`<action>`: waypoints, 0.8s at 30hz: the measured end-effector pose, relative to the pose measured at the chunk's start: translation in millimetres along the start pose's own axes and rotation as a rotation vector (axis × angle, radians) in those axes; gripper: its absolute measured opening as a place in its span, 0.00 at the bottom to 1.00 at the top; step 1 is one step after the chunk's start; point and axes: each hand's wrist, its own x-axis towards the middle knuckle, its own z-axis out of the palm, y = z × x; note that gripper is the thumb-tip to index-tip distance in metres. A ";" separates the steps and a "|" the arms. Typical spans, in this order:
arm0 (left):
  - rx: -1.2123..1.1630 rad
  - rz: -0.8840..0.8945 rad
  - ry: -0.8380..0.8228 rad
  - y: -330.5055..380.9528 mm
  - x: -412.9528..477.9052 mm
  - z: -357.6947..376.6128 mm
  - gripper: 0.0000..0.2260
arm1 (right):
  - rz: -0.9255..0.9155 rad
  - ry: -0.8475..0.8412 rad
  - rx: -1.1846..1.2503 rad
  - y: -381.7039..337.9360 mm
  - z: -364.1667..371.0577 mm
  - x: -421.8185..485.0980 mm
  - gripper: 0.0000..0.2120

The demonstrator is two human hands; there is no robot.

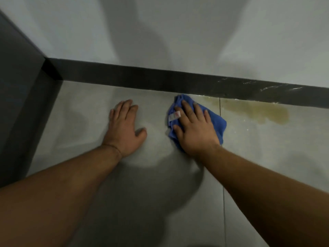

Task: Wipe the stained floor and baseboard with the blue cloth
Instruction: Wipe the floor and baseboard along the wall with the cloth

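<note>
A crumpled blue cloth [216, 120] with a small white tag lies on the grey tiled floor [160, 202], close to the dark baseboard [142, 78]. My right hand [194, 129] presses flat on the cloth, fingers spread over it. A yellowish-brown stain [256, 111] spreads on the floor just right of the cloth, along the baseboard. The baseboard above the stain carries whitish streaks [277, 88]. My left hand [124, 127] rests palm down on the bare floor, left of the cloth, holding nothing.
A pale wall [160, 32] rises behind the baseboard. A dark panel [19, 97] stands at the left and meets the baseboard in a corner. A tile joint [223, 175] runs down the floor right of my right arm.
</note>
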 end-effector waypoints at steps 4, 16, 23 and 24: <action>0.078 -0.076 -0.032 15.8 6.3 3.3 0.33 | -0.132 -0.017 -0.029 6.2 9.8 -27.4 0.30; 0.197 -0.019 -0.349 110.0 -15.2 -29.7 0.38 | 0.017 -0.102 0.103 59.5 -9.4 -13.6 0.32; -0.056 0.002 -0.133 158.9 -5.2 1.6 0.27 | -0.233 -0.086 -0.053 82.0 -9.3 -41.9 0.30; -0.089 -0.003 -0.090 160.5 -4.3 8.6 0.26 | -0.287 -0.066 -0.059 79.1 -8.3 -31.2 0.30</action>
